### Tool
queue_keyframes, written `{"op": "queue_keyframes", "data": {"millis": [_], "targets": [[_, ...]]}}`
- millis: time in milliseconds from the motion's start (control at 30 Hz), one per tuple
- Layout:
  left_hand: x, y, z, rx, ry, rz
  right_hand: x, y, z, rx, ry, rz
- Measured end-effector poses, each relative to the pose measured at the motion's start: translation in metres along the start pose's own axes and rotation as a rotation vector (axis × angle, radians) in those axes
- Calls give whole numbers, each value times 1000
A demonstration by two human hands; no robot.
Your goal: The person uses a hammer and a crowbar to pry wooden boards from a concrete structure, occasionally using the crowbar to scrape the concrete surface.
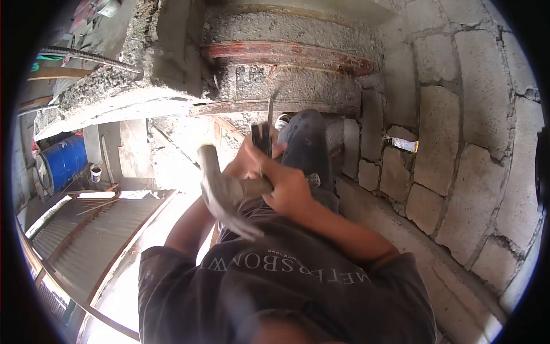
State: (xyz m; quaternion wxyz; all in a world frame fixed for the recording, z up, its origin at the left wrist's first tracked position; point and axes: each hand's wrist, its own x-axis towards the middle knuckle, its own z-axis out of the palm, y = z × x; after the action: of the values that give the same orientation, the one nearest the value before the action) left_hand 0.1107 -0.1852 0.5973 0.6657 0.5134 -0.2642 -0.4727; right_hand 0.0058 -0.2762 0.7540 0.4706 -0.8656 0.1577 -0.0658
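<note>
My right hand (291,190) is wrapped round the handle of a claw hammer (216,180). The hammer lies sideways, its head left of this hand and its claw curving down over my shirt; the head is slightly blurred. My left hand (243,159) grips a dark-handled tool (262,139), whose thin metal shaft points up and away. A finger of my right hand reaches over to my left hand near the dark handle. Part of the left hand lies behind the hammer and the right hand.
A block wall (438,120) with a small opening rises on the right. Ahead are rough concrete steps (292,83) with reddish edges. At left are a broken concrete edge, a blue drum (64,163), a small bucket (95,173) and corrugated sheets (86,223) lower down. Rebar juts out at upper left.
</note>
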Motion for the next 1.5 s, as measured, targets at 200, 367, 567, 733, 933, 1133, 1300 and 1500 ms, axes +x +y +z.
{"op": "queue_keyframes", "data": {"millis": [200, 367, 567, 733, 933, 1133, 1300, 1500], "targets": [[-65, 35, 21, 461, -144, 122, -38, 0, 9, 51, -180, 61], [-98, 55, 36, 262, 2, -142, -57, -5, -5, -69, -392, 80], [-144, 51, 62, 1, 279, -145, -97, 50, -43, -48, 56, 166], [-177, 20, 81, 5, 491, -276, -69, 83, -77, 128, 398, 499], [-258, -39, 54, 150, 513, -285, -67, 107, -67, 236, 316, 679], [-303, -79, 45, 185, 480, -311, -72, 121, -54, 163, 122, 697], [-311, -83, 42, 257, 514, -300, -70, 118, -55, 158, 97, 650], [-239, 6, 26, -1, 640, -331, -79, 116, -73, 156, 138, 592]]}}
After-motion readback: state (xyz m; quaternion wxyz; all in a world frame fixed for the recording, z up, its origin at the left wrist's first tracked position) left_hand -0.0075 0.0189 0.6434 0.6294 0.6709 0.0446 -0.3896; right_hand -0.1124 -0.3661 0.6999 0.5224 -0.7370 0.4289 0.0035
